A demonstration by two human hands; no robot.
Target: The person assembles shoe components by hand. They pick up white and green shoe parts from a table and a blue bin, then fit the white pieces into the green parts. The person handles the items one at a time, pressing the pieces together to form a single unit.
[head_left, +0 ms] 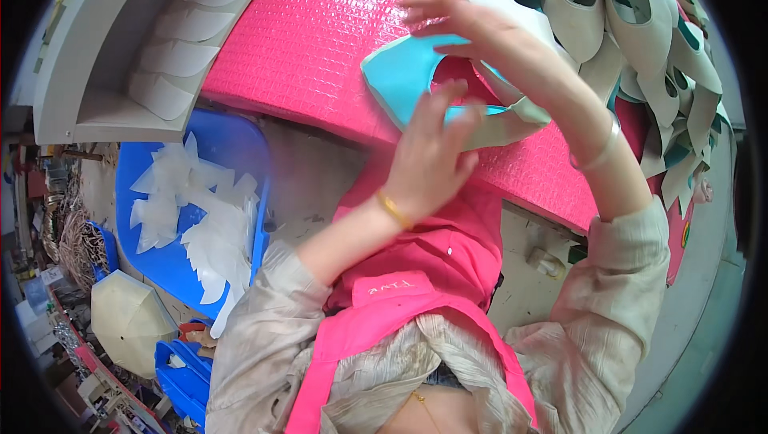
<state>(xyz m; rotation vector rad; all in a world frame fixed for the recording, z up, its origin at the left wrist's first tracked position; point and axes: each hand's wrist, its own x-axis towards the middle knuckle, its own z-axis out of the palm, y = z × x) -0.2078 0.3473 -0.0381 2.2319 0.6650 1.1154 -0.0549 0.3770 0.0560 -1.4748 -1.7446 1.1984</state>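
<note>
A shoe upper (394,80) with turquoise lining and a pale outer side lies on the pink-covered table in front of me. Its middle opening shows the pink beneath. My left hand (428,154) is over its near edge, fingers spread and somewhat blurred; whether they touch it I cannot tell. Above the far edge, my right hand (472,24) reaches across from the right with fingers stretched out and smeared by motion. Nothing shows in either hand. Part of the upper's far side is hidden behind the right hand and wrist.
Many pale shoe uppers (640,10) are heaped at the table's right. A grey rack (104,118) with overlapping pale pieces (188,58) stands at the left. Below it, a blue bin (144,262) holds thin white pieces (212,234). The pink table (320,26) ends just before my apron.
</note>
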